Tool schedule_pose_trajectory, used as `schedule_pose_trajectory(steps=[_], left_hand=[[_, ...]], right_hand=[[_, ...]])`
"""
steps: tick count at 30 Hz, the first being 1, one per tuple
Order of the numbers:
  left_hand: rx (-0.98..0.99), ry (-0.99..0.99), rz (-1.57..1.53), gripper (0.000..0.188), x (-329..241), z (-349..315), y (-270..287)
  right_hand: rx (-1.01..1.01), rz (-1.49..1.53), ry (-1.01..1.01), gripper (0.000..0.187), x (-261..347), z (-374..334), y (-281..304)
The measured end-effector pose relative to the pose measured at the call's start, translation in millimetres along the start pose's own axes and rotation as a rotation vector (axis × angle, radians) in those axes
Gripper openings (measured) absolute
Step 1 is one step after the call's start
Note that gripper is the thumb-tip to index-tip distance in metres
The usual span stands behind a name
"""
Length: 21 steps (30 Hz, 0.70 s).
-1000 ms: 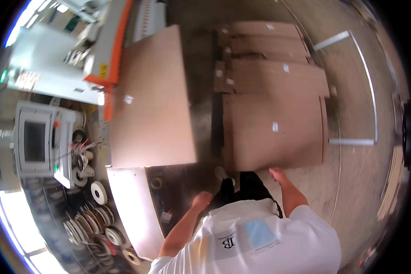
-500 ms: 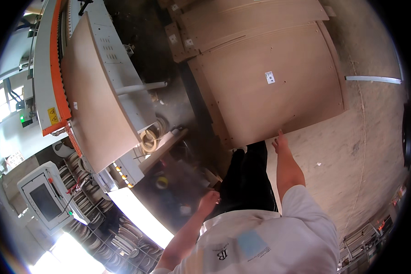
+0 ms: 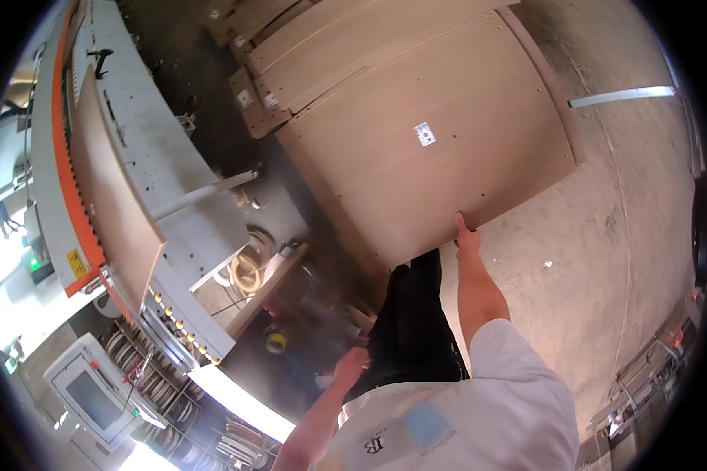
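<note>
A stack of brown boards lies ahead of me. Its top board [image 3: 400,180] is broad and flat, with small drilled holes and a white label [image 3: 424,134]. My right hand [image 3: 467,235] is at the near edge of this board, one digit lying on its upper face. The other fingers look folded at the edge and are partly hidden; the hand seems closed on it. Low beside my left thigh hangs my left hand [image 3: 352,363], its fingers curled, with nothing visible in them.
To the left, a long grey machine with an orange strip [image 3: 77,208] carries another brown board [image 3: 114,184]. Coiled edging bands [image 3: 247,271] lie near its end. A control screen [image 3: 94,396] and racks of rolls [image 3: 177,416] stand at lower left. A metal strip [image 3: 622,96] crosses the floor at right.
My right hand has moved forward onto the near edge of the top board. The view has shifted, and the board on the machine appears farther from me. My left hand stays low.
</note>
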<state>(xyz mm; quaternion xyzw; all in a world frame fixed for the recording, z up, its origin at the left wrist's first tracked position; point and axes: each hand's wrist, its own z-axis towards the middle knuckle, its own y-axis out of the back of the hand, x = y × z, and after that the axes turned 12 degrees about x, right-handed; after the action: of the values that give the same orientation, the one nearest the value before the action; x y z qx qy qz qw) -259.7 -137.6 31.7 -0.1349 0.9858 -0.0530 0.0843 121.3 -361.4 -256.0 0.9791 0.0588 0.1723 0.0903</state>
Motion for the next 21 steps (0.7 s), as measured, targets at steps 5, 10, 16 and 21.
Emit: schedule_pose_trajectory(steps=[5,10,16,21], left_hand=[[0.025,0.025,-0.070,0.030,1,8,-1],[0.079,-0.081,0.007,0.024,-31,13,0],[-0.140,-0.360,0.241,0.026,-46,65,27],[-0.166,-0.336,0.151,0.045,-35,130,66]], right_hand=[[0.104,0.265,0.093,0.081,-28,9,16],[0.173,0.167,-0.031,0.081,9,-29,28],[0.311,0.077,-0.010,0.078,7,-111,59],[0.453,0.147,-0.059,0.067,2,-225,77]])
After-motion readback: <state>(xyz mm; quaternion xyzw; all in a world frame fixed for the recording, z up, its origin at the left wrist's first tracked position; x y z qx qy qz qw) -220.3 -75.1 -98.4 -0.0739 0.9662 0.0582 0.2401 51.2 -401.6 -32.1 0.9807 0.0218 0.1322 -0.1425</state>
